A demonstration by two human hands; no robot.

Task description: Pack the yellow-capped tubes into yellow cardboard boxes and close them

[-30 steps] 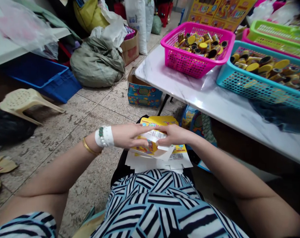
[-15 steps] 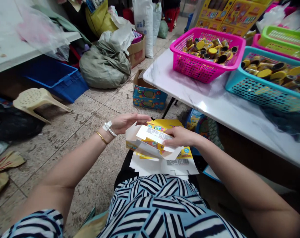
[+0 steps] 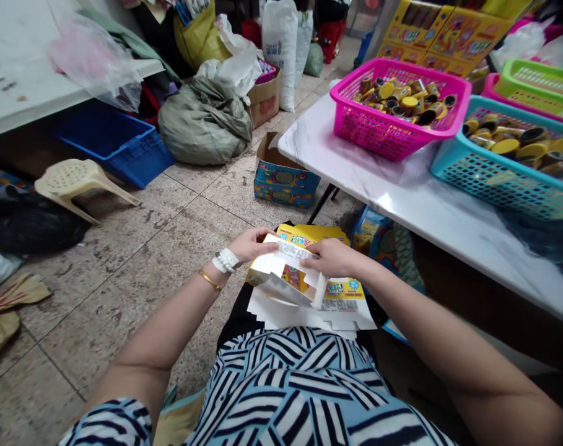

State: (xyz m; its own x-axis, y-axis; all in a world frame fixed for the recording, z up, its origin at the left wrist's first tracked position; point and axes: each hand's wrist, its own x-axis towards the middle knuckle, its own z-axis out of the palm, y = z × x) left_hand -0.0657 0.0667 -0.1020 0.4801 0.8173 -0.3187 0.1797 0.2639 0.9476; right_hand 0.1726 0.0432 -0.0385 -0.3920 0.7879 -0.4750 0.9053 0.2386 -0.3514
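Over my lap I hold a small yellow printed carton [image 3: 288,272], half folded, its white flaps standing open. My left hand [image 3: 249,244] grips its left side, fingers curled over the top flap. From the right, my right hand [image 3: 330,257] pinches the same flap. Under the carton a stack of flat, unfolded cartons [image 3: 327,306] rests on my knees, white insides and a barcode showing.
A marble-topped table [image 3: 402,192] runs along my right with a pink basket [image 3: 392,124] and a teal basket [image 3: 495,170] full of small yellow-and-black cylinders. On the tiled floor ahead are an open cardboard box [image 3: 283,176], a blue crate [image 3: 114,142], a beige stool [image 3: 77,179] and stuffed sacks [image 3: 207,121].
My left hand, lifted open above the carton half a second ago, has come back down and closed on its left side. The top flap is folded further down.
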